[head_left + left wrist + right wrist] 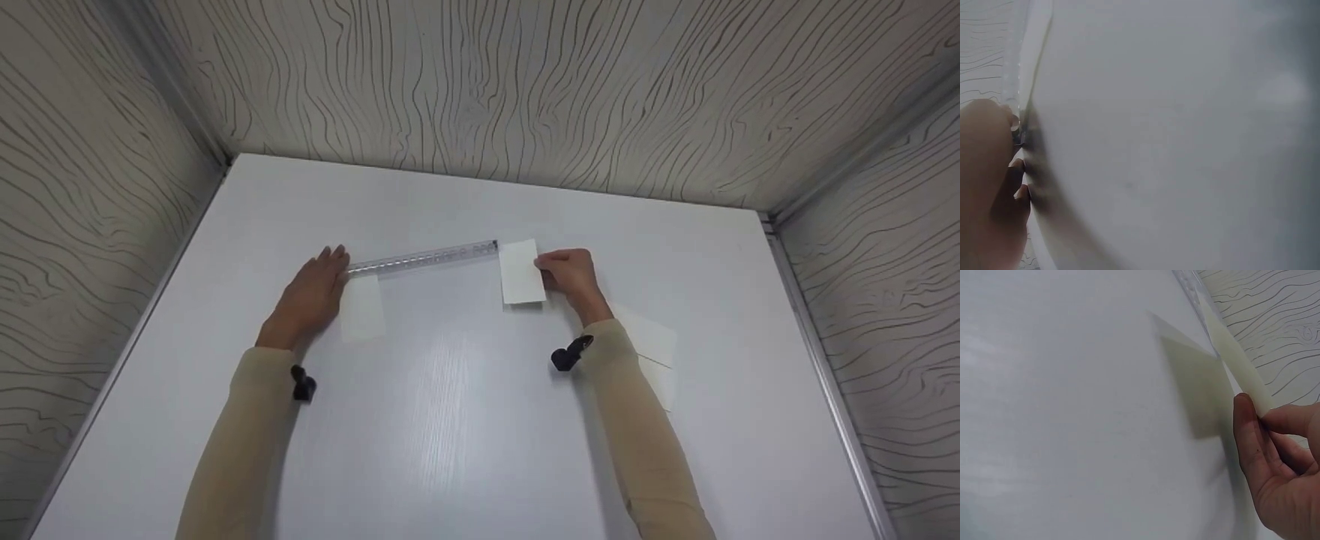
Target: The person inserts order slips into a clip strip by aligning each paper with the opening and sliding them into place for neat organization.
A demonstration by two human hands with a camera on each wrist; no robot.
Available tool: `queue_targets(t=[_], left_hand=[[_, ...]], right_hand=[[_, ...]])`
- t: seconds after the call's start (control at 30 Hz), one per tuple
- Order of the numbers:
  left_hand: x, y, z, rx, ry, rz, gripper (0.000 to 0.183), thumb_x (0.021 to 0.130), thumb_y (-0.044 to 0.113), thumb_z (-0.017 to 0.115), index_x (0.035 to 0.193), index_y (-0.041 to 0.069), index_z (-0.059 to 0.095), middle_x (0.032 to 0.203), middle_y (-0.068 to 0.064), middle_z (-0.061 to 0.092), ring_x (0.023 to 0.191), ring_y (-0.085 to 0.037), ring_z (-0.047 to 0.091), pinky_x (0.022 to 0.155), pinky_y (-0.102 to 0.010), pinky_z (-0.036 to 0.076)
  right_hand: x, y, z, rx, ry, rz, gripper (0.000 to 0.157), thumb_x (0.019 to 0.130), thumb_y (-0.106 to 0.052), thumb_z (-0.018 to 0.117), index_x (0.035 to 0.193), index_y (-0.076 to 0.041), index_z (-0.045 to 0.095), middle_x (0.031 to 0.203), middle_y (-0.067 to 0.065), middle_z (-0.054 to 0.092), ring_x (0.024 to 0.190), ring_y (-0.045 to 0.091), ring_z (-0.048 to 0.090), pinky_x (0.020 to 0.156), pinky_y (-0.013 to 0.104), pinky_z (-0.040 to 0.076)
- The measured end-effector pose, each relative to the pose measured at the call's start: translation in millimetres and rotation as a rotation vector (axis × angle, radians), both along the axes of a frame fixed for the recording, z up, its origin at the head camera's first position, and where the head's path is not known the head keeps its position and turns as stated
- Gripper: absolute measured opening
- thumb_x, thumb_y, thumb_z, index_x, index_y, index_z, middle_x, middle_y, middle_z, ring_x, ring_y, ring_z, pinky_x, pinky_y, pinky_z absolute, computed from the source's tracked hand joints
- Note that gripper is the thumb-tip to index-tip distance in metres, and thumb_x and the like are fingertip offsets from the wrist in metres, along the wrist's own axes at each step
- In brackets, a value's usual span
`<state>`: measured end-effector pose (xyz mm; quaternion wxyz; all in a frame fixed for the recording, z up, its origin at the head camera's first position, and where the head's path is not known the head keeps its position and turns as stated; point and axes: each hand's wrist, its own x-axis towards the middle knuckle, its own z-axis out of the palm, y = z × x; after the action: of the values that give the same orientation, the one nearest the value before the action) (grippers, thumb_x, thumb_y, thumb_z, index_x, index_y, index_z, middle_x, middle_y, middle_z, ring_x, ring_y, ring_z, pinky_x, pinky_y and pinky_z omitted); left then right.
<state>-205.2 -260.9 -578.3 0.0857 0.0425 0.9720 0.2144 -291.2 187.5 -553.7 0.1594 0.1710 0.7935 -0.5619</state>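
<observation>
A clear plastic ruler (424, 259) lies slanted on the white table (442, 390). My left hand (311, 296) rests at its left end, fingers stretched out toward the back; in the left wrist view the fingertips (1021, 194) are down by the table surface. Just below that end lies a pale cream paper slip (362, 311). With thumb and fingers my right hand (571, 279) pinches the right edge of another cream paper slip (521, 274), close beside the ruler's right end. In the right wrist view this slip (1235, 360) is tilted up and casts a shadow on the table.
More cream paper slips (651, 337) lie on the right side of the table, partly hidden under my right forearm. Walls with a wood-grain pattern (480, 90) enclose the back and both sides. A metal rail (832, 390) runs along the table's right edge.
</observation>
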Motion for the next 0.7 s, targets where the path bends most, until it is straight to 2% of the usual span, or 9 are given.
queue_targets(t=[0.37,0.7], left_hand=[[1.5,2.7,-1.9,-0.001,-0.013,0.031,0.058,0.116,0.04,0.023,0.169,0.017,0.022,0.179,0.0,0.015,0.168,-0.027,0.009,0.141,-0.05,0.009],[1.2,1.3,2.4,0.0,-0.011,0.02,0.058,0.116,0.037,0.024,0.169,0.016,0.02,0.179,-0.003,0.014,0.167,-0.032,0.009,0.14,-0.054,0.009]], right_hand=[[1.2,-7.4,-6.9,-0.042,0.028,-0.004,0.032,0.097,-0.012,0.073,0.125,0.003,0.072,0.116,0.014,0.075,0.087,0.011,0.074,0.073,0.019,0.065],[0.8,-16.8,-4.6,-0.019,0.011,0.009,0.034,0.099,-0.013,0.072,0.129,0.002,0.07,0.129,0.017,0.072,0.104,0.019,0.075,0.087,0.025,0.067]])
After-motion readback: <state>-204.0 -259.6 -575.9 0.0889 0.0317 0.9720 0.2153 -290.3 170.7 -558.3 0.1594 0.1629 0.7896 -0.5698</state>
